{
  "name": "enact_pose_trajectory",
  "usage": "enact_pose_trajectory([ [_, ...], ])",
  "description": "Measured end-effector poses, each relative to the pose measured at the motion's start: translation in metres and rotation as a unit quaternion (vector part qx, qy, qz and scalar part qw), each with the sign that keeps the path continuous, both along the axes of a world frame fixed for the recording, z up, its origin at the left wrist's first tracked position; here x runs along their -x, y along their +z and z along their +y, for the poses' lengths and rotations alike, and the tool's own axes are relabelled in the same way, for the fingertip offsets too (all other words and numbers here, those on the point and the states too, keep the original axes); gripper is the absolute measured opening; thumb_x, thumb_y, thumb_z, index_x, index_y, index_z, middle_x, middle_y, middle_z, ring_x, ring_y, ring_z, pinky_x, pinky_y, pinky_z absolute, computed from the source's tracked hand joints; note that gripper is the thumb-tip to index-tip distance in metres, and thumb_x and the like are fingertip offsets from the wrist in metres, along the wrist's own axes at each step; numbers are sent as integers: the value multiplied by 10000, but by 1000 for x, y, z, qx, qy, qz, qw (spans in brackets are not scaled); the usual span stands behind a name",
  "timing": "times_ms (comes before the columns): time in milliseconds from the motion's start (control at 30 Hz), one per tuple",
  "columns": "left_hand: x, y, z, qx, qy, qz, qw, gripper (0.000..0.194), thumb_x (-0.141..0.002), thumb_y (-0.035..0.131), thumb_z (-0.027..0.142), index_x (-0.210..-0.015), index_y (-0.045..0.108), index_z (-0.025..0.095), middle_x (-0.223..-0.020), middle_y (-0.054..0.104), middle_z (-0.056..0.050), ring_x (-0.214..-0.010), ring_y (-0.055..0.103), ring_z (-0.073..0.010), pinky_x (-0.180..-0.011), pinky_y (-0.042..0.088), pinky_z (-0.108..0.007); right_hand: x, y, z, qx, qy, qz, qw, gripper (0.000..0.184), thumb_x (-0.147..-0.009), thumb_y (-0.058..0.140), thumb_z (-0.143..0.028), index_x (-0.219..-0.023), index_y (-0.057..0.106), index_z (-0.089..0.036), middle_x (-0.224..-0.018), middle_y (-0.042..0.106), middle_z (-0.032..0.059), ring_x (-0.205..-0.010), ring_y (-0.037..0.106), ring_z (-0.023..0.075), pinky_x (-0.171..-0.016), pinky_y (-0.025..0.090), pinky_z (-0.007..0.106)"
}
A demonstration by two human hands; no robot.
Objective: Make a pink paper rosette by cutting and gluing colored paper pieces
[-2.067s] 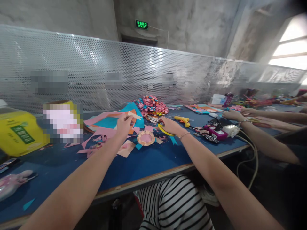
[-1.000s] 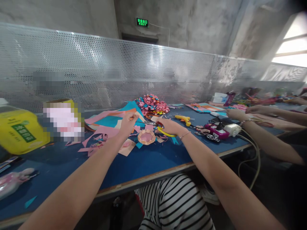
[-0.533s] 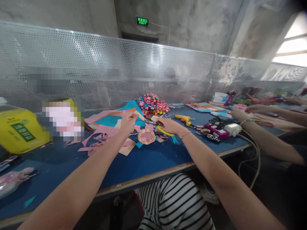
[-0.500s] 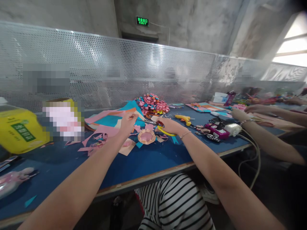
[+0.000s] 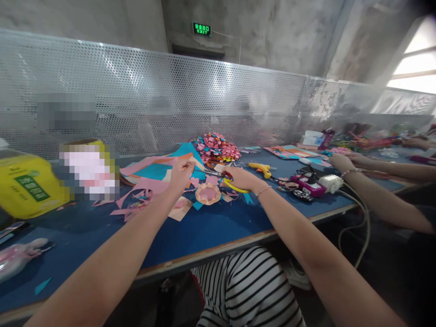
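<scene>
My left hand (image 5: 180, 173) pinches a small strip of pale paper (image 5: 193, 164) above the blue table (image 5: 211, 225). My right hand (image 5: 241, 178) grips yellow-handled scissors (image 5: 229, 181), whose blades point left at the strip. Just below both hands lies a round pink and tan paper flower (image 5: 208, 194). Pink, orange and teal paper sheets (image 5: 153, 172) and scraps spread under and behind my left hand.
A heap of folded coloured paper pieces (image 5: 215, 148) sits behind my hands. A yellow glue gun (image 5: 260, 169), a magenta device (image 5: 308, 186) and a white plug block (image 5: 329, 182) lie to the right, near another person's arms (image 5: 378, 181). A yellow bag (image 5: 29, 188) stands at the left, before a perforated metal screen (image 5: 136, 100).
The paper strip was held up and apart from the scissors; now my hands are close together and the scissor blades meet the strip. The other person's hands shifted slightly right.
</scene>
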State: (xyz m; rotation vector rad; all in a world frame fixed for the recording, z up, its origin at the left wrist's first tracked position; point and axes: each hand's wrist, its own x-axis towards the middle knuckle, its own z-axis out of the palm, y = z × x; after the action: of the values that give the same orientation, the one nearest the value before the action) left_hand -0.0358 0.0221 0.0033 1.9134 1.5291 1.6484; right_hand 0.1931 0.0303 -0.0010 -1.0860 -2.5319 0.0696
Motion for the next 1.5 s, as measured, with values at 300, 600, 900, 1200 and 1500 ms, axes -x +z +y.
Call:
enact_pose_trajectory([
  [300,0,0,-2,13,6,-26,1000,224,-724,495,380,-598,515,195,-641,534,-6,-655,503,-156,-638,382,-282,0,1,-3,2,-32,-7,999,474,-802,501,-518,-1125,488,-172,-1088,596,121,-958,580,232,-777,423,306],
  [600,-2,1,-3,17,-1,-24,1000,205,-713,490,363,-597,518,195,-614,518,-1,-637,485,-157,-623,377,-286,1,-2,2,7,-8,-2,1000,423,-808,527,-411,-1158,468,-182,-1129,582,112,-1002,562,230,-800,429,312],
  [900,-3,1,-3,11,2,-15,1000,211,-717,491,365,-589,525,201,-594,514,-2,-622,487,-158,-605,380,-283,2,0,0,10,-15,3,1000,431,-809,521,-441,-1156,476,-189,-1118,586,111,-1004,559,228,-815,421,314],
  [1200,-1,-1,-1,16,7,-22,1000,206,-718,498,365,-602,525,196,-597,513,1,-626,491,-155,-609,378,-280,1,-1,1,-3,-23,1,1000,446,-801,519,-475,-1145,483,-195,-1089,596,104,-961,572,229,-783,423,310],
  [1500,-4,1,-5,17,2,-29,999,193,-722,509,350,-624,565,193,-612,525,0,-628,488,-156,-601,380,-283,1,0,0,2,-22,4,1000,457,-781,537,-507,-1110,491,-194,-1075,600,97,-944,575,231,-760,427,307],
])
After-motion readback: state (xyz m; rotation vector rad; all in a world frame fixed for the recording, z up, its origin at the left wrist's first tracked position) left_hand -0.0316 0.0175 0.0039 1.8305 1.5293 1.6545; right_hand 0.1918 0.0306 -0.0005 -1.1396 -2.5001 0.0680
